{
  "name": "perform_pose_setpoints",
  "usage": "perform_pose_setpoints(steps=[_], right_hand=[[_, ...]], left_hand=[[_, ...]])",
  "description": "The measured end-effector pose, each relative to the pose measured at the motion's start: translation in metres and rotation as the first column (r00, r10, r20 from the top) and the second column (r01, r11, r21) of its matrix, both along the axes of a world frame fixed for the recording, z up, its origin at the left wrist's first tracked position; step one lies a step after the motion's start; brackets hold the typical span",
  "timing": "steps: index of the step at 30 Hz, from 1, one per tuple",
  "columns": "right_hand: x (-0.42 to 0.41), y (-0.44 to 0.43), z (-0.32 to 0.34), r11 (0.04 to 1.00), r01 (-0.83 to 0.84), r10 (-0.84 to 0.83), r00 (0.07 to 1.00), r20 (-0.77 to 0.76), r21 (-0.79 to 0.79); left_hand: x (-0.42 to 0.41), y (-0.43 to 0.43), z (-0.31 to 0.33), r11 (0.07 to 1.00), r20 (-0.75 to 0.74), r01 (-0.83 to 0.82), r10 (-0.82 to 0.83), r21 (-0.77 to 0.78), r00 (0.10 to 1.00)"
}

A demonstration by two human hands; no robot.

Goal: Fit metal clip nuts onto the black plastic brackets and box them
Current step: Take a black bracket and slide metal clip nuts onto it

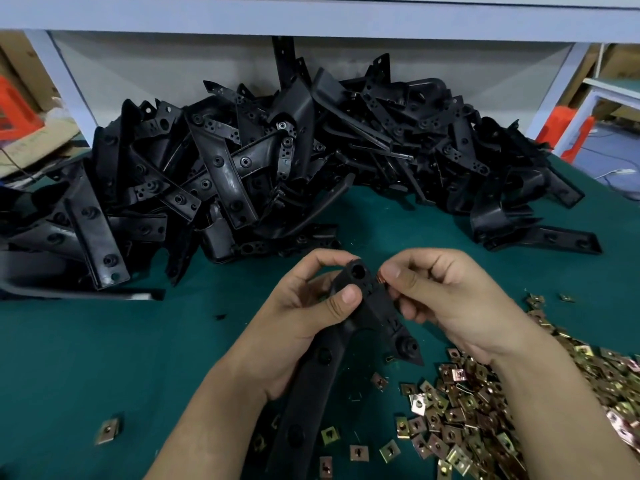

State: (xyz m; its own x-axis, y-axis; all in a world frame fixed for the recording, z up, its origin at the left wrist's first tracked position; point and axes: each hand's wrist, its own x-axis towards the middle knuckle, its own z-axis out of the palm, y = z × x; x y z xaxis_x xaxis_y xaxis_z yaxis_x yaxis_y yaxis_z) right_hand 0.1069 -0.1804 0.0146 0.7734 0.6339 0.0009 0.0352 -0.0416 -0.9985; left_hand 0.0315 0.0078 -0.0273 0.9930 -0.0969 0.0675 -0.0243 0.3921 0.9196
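My left hand (304, 317) grips a black plastic bracket (367, 306) near its upper end, thumb across its face, above the green table. The bracket's long leg runs down under my left forearm. My right hand (446, 299) pinches a small coppery clip nut (382, 273) between thumb and forefinger and holds it against the bracket's right edge, just below the round hole. A heap of loose brass-coloured clip nuts (485, 410) lies on the table under my right forearm.
A big pile of black brackets (277, 161) fills the back of the green table (104, 358). A single clip nut (110, 432) lies at the lower left. A white shelf frame (311, 15) stands behind the pile. Orange crates sit at both far sides.
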Motion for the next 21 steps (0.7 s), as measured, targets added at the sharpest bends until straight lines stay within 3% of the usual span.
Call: perform_pose_setpoints(steps=[16, 21], right_hand=[[-0.0026, 0.0040, 0.0025, 0.999, 0.034, -0.034, 0.999, 0.005, -0.026], [-0.0029, 0.0014, 0.0028, 0.999, -0.031, 0.030, 1.000, -0.008, -0.036]], left_hand=[[-0.0002, -0.0012, 0.0008, 1.000, 0.036, 0.000, 0.000, 0.011, 0.999], [-0.0001, 0.0006, 0.0009, 1.000, 0.023, 0.003, -0.002, -0.014, 1.000]])
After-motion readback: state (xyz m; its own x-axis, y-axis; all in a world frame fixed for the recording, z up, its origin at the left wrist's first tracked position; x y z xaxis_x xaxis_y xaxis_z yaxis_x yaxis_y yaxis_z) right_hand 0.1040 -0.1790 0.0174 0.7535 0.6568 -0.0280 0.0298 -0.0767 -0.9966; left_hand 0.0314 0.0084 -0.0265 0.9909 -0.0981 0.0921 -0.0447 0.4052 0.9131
